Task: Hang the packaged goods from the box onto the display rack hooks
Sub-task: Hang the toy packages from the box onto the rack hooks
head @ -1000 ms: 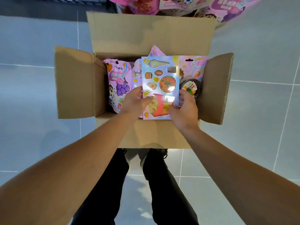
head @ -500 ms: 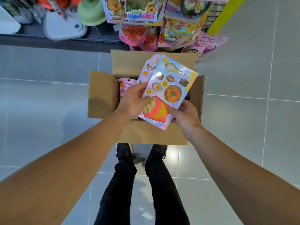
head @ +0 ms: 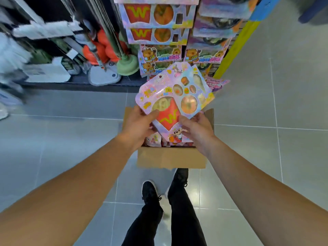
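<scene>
Both hands hold a small stack of flat toy packages above the open cardboard box on the floor. The front package is pastel with a red fries pouch marked W and small food pieces. My left hand grips its lower left edge, thumb on the front. My right hand pinches its lower right corner. More pink packages lie in the box, partly hidden by my hands. The display rack ahead carries hanging rows of the same W packages and bear-printed ones.
Mops, a green plunger and cleaning tools stand on a dark low shelf at the left. A yellow rack post runs up at the right. Grey tiled floor surrounds the box. My black shoes are just behind the box.
The packages have been lifted out of the box and raised toward the rack, tilting to the right. The view has swung up, so the rack's hanging rows now show.
</scene>
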A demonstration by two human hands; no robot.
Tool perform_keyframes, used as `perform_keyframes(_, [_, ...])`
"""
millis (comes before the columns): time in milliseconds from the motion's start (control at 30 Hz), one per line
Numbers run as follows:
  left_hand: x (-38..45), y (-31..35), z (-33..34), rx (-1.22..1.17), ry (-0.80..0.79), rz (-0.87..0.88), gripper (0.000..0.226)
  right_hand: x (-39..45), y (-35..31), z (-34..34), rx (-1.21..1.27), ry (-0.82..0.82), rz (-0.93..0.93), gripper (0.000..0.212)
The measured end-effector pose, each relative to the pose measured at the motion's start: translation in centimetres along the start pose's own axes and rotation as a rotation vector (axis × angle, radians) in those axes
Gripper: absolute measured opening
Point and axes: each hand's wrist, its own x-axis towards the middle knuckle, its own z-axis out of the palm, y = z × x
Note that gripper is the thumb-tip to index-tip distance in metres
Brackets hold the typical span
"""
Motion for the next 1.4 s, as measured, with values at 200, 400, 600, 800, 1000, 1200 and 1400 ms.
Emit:
perform_keyframes(200, [-5.7,8.5,-2.5,0.188,-0.086,0.166,0.023,-7.1,-8.6,0.8,-0.208,0.374,-0.284,0.114])
perform_keyframes(400, [-11.4,16.4,-3.5,0.283,-0.18,0.271,0.03,-15.2,-16.9,1.1,-0.22,0.287,-0.405,0.036])
perform_keyframes(600, [-17.0,22.9,-2.7,0.259,-0.122,0.419,0.015,-22.6,-21.4,0.9,-0.177,0.338,-0.523,0.03])
perform_keyframes(800, [-22.4,29.9,-1.1,0.286,-0.142,0.583,0.018,-28.9,-27.0,-0.1,-0.161,0.378,-0.654,0.039])
perform_keyframes(1000, [-26.2,35.1,1.5,0.316,-0.123,0.744,0.007,-33.3,-32.2,-1.4,-0.16,0.419,-0.77,0.038])
perform_keyframes(1200, [-27.9,38.4,5.5,0.34,-0.065,0.829,0.016,-35.2,-36.4,-4.4,-0.137,0.441,-0.845,0.033])
perform_keyframes(1400, [-26.5,40.2,10.8,0.353,0.01,0.857,0.048,-33.0,-40.3,-8.4,-0.134,0.415,-0.881,0.024])
